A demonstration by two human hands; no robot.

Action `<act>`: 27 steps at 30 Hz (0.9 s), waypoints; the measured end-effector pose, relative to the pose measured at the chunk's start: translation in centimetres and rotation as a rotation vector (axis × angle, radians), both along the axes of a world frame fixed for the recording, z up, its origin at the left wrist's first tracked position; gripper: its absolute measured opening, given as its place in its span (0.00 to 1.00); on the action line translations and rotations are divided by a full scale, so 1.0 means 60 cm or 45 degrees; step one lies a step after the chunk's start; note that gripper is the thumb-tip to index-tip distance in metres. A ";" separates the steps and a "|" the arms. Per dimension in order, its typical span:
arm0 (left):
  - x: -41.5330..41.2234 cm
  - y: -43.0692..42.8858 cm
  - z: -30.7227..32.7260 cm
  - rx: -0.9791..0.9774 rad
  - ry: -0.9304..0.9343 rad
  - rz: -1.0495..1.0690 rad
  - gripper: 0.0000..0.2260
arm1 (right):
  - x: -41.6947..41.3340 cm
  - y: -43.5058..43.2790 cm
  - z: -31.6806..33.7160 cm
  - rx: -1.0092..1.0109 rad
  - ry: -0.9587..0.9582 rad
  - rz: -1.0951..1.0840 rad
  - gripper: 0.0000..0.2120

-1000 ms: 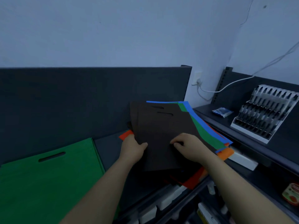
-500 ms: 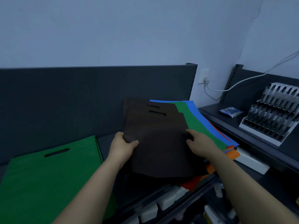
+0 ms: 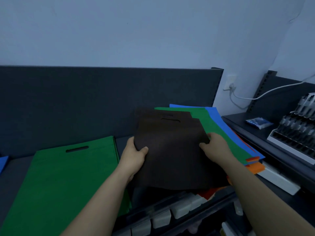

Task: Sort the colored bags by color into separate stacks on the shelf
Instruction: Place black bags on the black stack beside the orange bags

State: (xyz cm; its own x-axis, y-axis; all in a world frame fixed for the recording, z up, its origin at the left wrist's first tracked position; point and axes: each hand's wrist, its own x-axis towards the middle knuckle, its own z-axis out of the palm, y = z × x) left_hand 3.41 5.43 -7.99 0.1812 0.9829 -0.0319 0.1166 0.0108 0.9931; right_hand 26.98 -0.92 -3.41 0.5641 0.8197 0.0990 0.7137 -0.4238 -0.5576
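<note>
At the far left, a blue corner (image 3: 3,163) of a bag poked in at the edge of the dark shelf (image 3: 18,174). Next to it a green stack (image 3: 68,184) of bags lay flat on the shelf, with the handle slot at the far end.

Just right of the green stack was the left hand (image 3: 134,155). It gripped the left edge of the brown bags (image 3: 172,160), with the thumb on top and the fingers tucked under. There were at least two brown bags, one on top of the other, each with a handle slot near the far end. They were tilted, with the near end sticking out past the front of the shelf.

The right hand (image 3: 215,148) gripped the right edge of the brown bags, thumb on top.

Under the brown bags and to their right lay a mixed pile. A green bag (image 3: 223,133) was on top, then a blue bag (image 3: 219,117). An orange bag (image 3: 256,167) peeked out lower down, and a red bag (image 3: 207,193) showed at the front.

Farther right, a white cable (image 3: 265,94) ran from a wall socket (image 3: 230,82). A small blue packet (image 3: 259,122) lay on a side shelf beside a rack (image 3: 300,130).
</note>
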 end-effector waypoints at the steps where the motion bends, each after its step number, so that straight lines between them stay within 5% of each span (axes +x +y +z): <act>1: -0.006 0.000 0.003 0.002 -0.015 0.028 0.20 | -0.004 0.003 0.002 0.049 0.004 0.010 0.13; 14: -0.205 -0.050 0.053 0.124 -0.080 0.349 0.18 | -0.190 0.033 0.022 0.279 0.000 0.250 0.17; 27: -0.611 -0.195 0.101 0.207 0.042 0.695 0.19 | -0.601 0.005 0.051 0.287 0.087 0.619 0.27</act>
State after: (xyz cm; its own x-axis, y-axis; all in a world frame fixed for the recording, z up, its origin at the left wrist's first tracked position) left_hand -33.25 -6.27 -1.91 -0.3528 0.9266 0.1303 0.1679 -0.0743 0.9830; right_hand -9.08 -0.65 -0.35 0.1363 0.9505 0.2792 0.7565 0.0821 -0.6489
